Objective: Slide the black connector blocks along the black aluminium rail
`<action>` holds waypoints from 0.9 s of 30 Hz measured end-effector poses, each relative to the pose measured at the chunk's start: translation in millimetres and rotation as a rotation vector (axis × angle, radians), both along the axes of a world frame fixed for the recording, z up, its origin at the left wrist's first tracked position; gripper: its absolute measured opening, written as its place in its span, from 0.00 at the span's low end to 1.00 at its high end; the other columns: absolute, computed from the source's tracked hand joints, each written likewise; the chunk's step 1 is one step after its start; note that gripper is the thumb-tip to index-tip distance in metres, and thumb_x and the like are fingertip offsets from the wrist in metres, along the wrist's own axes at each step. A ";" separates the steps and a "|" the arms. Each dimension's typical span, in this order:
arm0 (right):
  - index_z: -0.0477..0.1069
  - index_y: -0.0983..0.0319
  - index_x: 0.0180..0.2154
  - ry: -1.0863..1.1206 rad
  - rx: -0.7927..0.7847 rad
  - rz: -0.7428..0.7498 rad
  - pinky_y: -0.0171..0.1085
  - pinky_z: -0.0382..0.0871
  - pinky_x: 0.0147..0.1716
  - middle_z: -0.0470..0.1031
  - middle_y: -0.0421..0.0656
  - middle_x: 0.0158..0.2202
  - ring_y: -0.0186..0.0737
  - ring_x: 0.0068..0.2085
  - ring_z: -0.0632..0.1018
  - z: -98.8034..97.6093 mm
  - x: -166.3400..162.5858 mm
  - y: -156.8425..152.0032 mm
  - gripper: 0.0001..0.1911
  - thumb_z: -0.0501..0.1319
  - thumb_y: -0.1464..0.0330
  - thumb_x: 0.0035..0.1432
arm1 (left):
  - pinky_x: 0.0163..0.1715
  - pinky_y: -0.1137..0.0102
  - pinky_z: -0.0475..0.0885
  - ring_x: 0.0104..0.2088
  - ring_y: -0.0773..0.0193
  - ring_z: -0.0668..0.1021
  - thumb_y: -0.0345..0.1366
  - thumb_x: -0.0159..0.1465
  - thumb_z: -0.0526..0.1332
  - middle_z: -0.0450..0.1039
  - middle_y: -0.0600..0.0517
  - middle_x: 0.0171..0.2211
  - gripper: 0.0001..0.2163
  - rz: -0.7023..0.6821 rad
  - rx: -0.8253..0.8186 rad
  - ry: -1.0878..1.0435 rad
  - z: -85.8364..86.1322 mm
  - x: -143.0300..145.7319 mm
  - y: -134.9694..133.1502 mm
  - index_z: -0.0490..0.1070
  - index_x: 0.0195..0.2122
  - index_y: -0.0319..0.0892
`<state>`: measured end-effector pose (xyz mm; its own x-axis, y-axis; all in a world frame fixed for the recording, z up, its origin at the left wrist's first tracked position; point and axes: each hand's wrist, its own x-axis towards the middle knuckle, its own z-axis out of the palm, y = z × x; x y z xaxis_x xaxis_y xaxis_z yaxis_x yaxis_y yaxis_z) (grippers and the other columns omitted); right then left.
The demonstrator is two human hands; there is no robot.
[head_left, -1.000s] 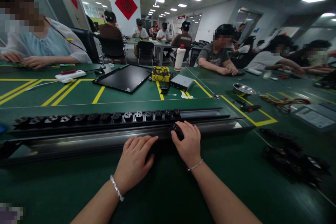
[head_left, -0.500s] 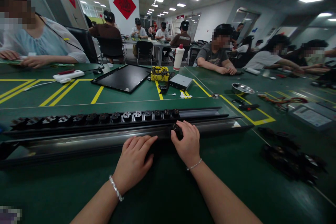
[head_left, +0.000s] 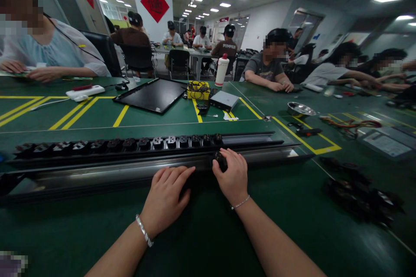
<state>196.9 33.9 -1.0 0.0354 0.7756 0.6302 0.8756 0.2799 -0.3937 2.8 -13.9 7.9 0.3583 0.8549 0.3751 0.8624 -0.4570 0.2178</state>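
Observation:
Two long dark channels lie side by side across the green table. In the far channel [head_left: 250,138] stands a row of several black plugs [head_left: 144,143] with prongs facing up. My right hand [head_left: 232,177] pinches a single black plug [head_left: 220,161] between thumb and fingers, seated in the near channel [head_left: 113,173]; part of this plug is hidden by the fingers. Left of it, my left hand [head_left: 169,197] rests on the near channel's front edge with fingers stretched out and nothing in it.
A loose pile of black plugs [head_left: 364,194] lies at the right. Beyond the channels are a flat black panel [head_left: 152,95], a yellow box of cables [head_left: 199,90], a grey drive [head_left: 224,101], a white bottle [head_left: 221,70] and a metal bowl [head_left: 300,109]. Co-workers sit around the table.

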 end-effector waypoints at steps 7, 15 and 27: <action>0.69 0.63 0.40 -0.011 0.012 0.000 0.45 0.55 0.53 0.75 0.47 0.43 0.44 0.50 0.71 -0.7 1.1 0.8 0.13 0.55 0.65 0.54 | 0.53 0.59 0.57 0.49 0.60 0.69 0.33 0.59 0.54 0.69 0.52 0.50 0.22 -0.004 0.010 -0.001 -0.9 0.2 0.3 0.59 0.56 0.50; 0.68 0.63 0.39 -0.017 -0.006 -0.037 0.45 0.53 0.54 0.74 0.47 0.44 0.44 0.50 0.70 0.3 -0.1 0.0 0.12 0.55 0.65 0.53 | 0.53 0.58 0.56 0.50 0.61 0.69 0.33 0.59 0.54 0.68 0.53 0.51 0.22 0.004 0.000 0.004 -0.2 0.1 0.1 0.59 0.56 0.51; 0.65 0.61 0.40 -0.036 -0.035 -0.082 0.48 0.48 0.56 0.72 0.47 0.47 0.45 0.52 0.68 -2.3 -0.2 -1.4 0.14 0.56 0.62 0.52 | 0.52 0.59 0.57 0.49 0.61 0.69 0.33 0.59 0.54 0.68 0.52 0.51 0.22 0.000 0.006 0.022 -0.3 -0.5 0.2 0.58 0.56 0.51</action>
